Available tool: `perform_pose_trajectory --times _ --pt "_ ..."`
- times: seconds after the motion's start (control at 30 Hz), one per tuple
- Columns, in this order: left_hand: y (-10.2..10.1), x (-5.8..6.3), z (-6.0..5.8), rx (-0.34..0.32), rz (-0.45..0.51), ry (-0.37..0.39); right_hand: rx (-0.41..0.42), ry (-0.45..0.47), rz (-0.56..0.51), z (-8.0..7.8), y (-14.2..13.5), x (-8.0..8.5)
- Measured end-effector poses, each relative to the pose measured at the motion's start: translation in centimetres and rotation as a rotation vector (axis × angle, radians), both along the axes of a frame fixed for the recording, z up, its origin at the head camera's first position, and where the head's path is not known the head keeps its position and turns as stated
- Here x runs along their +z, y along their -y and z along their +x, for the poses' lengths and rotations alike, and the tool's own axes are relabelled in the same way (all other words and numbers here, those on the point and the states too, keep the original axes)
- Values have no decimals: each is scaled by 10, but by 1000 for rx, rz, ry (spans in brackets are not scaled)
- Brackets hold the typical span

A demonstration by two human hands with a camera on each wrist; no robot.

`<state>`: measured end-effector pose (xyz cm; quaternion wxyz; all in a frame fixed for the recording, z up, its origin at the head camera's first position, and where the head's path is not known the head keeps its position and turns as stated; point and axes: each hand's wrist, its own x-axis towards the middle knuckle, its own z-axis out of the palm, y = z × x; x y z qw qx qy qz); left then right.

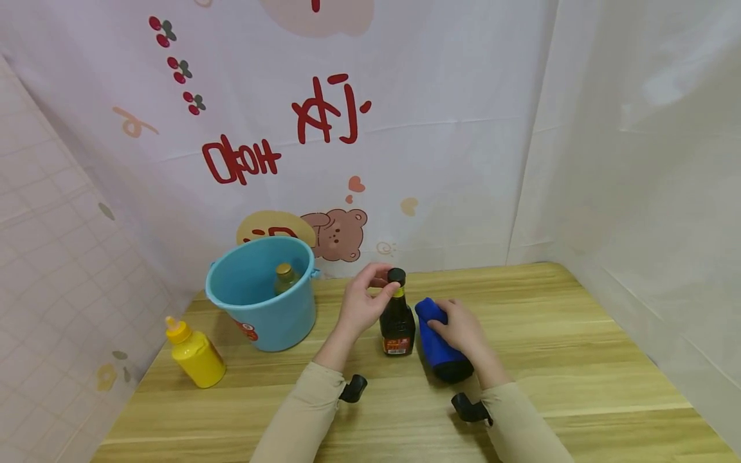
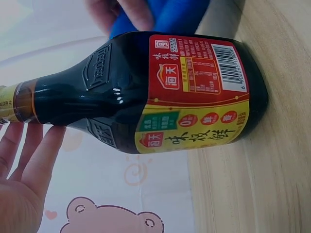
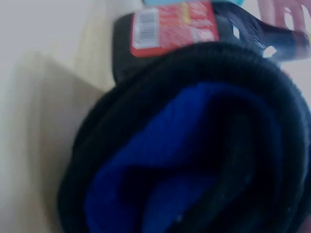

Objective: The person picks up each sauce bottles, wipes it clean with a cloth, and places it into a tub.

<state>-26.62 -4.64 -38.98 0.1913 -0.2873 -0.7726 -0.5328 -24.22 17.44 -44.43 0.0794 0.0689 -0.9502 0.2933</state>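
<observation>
A dark soy sauce bottle (image 1: 397,325) with a black cap and a red and yellow label stands upright on the wooden table. My left hand (image 1: 366,301) holds it at the neck just under the cap, thumb on the near side. In the left wrist view, fingertips (image 2: 54,138) lie against the neck of the bottle (image 2: 121,92). To its right, my right hand (image 1: 459,326) grips a rolled blue cloth (image 1: 435,341) with a black edge, thumb on top. The right wrist view looks into the cloth's end, its dark rim (image 3: 146,102) surrounding blue folds; the hand is mostly hidden there.
A light blue bucket (image 1: 289,325) stands at the back left, with a gold-capped bottle (image 1: 285,278) inside. Left of it is a yellow squeeze bottle (image 1: 199,360). A white printed curtain (image 1: 451,161) hangs behind the table (image 1: 556,360).
</observation>
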Motion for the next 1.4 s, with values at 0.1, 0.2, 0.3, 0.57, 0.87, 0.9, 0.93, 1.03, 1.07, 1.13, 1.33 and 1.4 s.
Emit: perform_pose_trajectory --times 0.1,0.2,0.3,0.57,0.87,0.9,0.93,1.03,1.07,1.13,1.33,1.4 --pt "-1 1 0 2 -8 -5 13 -27 -61 4 -12 5" --pt "-1 2 0 2 -24 -6 3 -46 -93 9 -23 7" --pt "-2 3 0 3 -38 2 -9 -76 -118 13 -32 9" --pt "0 12 4 1 -102 54 -28 -161 -171 20 -48 12" --pt "-4 18 6 49 -134 75 -33 -197 -206 23 -50 19" --pt "-5 18 7 61 -134 85 -34 -196 -207 23 -50 19" --pt "-6 18 7 72 -134 93 -35 -194 -209 23 -50 19" --pt "-8 18 9 99 -134 112 -40 -191 -214 22 -49 19" --pt "-9 18 9 108 -134 120 -41 -190 -216 22 -49 19" --pt "-10 18 9 123 -137 121 -41 -190 -220 22 -49 19" --pt "-13 16 9 151 -151 79 -35 -191 -229 22 -49 19" --pt "-12 15 9 152 -144 60 -36 -188 -235 22 -50 19"
